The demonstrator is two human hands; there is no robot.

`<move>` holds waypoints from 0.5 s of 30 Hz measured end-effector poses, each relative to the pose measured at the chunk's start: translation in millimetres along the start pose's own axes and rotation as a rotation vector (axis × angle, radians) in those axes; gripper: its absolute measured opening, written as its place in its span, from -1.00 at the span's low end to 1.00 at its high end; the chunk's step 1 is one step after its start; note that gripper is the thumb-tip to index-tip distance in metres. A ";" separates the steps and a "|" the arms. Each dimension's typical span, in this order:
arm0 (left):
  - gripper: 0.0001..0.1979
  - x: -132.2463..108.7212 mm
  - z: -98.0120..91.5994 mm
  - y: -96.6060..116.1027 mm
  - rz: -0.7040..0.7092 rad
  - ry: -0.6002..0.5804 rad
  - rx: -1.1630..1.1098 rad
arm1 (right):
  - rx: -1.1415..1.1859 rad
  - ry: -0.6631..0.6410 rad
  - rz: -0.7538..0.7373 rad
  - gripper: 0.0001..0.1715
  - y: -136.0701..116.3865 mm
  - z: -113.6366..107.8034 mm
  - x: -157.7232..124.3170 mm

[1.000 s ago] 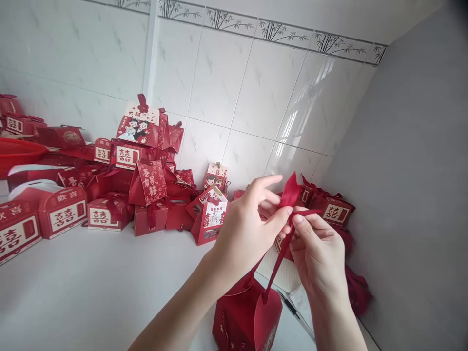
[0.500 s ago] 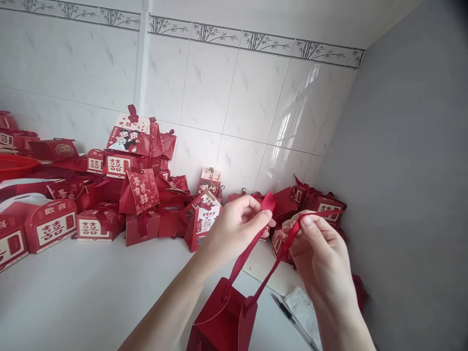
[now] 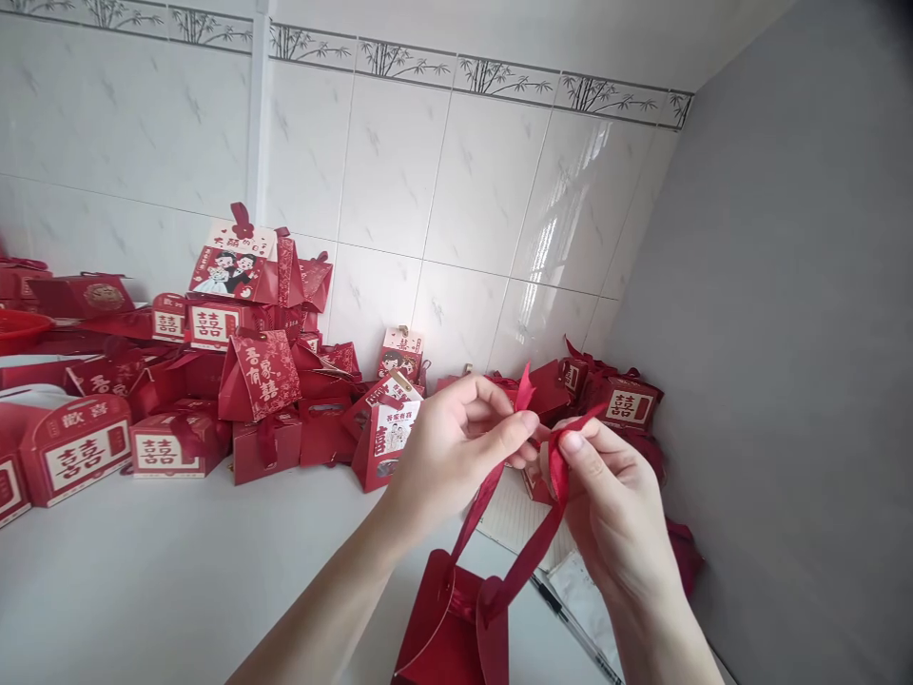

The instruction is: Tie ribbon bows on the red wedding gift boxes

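A red ribbon (image 3: 536, 550) runs up in two strands from holes in the top flaps of a red gift box (image 3: 453, 647) near the bottom edge. My left hand (image 3: 463, 433) is closed, pinching one strand, whose cut tip sticks up above the fingers. The other strand is pinched between thumb and fingers of my right hand (image 3: 603, 476), just to the right. Both hands nearly touch above the box. The box's lower part is cut off by the frame, and its top stands partly open between the flaps.
Many red gift boxes (image 3: 261, 376) are piled along the tiled wall (image 3: 456, 190). A lined notebook (image 3: 514, 518), a black pen (image 3: 571, 628) and a white packet (image 3: 585, 595) lie on the white table (image 3: 214, 571) by the box. A grey wall (image 3: 791, 333) rises on the right.
My right hand has moved a little left, closer to my left hand, and its ribbon strand now slopes more with its tail shorter. The box appears slightly further right.
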State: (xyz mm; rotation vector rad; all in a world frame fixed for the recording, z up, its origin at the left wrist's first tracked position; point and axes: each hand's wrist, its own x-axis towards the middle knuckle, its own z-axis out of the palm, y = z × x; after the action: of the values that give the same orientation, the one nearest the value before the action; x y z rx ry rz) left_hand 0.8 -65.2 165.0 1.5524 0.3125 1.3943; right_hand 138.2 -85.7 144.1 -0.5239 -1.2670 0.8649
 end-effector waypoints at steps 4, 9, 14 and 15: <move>-0.83 -3.0 1.3 3.1 -0.025 -0.039 0.006 | -0.047 -0.009 -0.037 -0.82 -3.5 2.6 -5.0; -0.85 -9.4 5.4 8.8 0.021 -0.040 0.045 | -0.080 0.036 -0.085 -0.80 -7.9 0.4 -8.2; -0.83 -11.4 5.8 12.8 0.017 -0.056 0.036 | -0.097 0.085 -0.087 -0.74 -7.5 -1.8 -7.1; -0.83 -10.9 5.4 12.6 0.001 -0.083 0.029 | -0.092 0.082 -0.090 -0.74 -7.0 -1.6 -6.7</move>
State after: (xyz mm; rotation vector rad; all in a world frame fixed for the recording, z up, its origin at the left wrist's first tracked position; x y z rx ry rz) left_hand -2.9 -81.9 168.9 1.6301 0.2827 1.3275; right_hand 141.2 -95.1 145.0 -0.5656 -1.2497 0.7054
